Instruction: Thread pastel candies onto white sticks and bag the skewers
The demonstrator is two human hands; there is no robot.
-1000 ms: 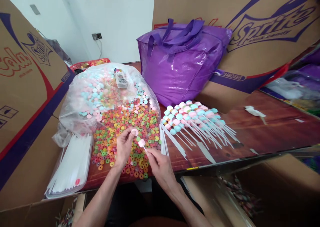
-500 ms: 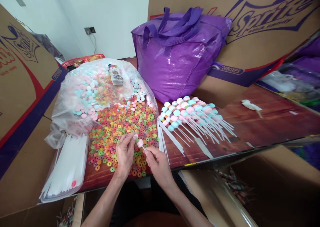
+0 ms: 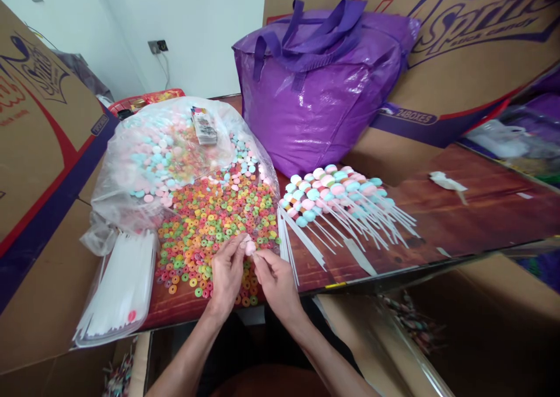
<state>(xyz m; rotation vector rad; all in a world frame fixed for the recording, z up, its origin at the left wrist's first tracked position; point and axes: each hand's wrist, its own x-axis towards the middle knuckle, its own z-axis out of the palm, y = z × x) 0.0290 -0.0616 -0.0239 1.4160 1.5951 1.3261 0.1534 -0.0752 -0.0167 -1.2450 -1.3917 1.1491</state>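
Over the loose candy rings, my left hand (image 3: pixel 227 271) is closed in a pinch on the upper end of a candy lollipop (image 3: pixel 249 248). A rounded pink candy shows between the two hands. My right hand (image 3: pixel 275 277) pinches the lollipop just below that candy, where its stick is mostly hidden by the fingers. Colourful ring candies (image 3: pixel 210 210) spread under and behind my hands. To the right lies a pile of finished-looking candy lollipops (image 3: pixel 336 190) with white sticks, and several loose white sticks (image 3: pixel 301 239) lie nearer to my right hand.
A clear plastic bag of pastel candies (image 3: pixel 153 152) stands behind the rings, with a small stack of printed packets (image 3: pixel 203 126) on it. White sticks (image 3: pixel 122 286) fill a clear pack at the left. A purple bag (image 3: pixel 315 94) and cardboard boxes (image 3: pixel 481 47) stand behind.
My hands have drawn closer together around the lollipop. My right hand's fingertips are now near the pink candy, and less of the stick shows. The view has shifted slightly.
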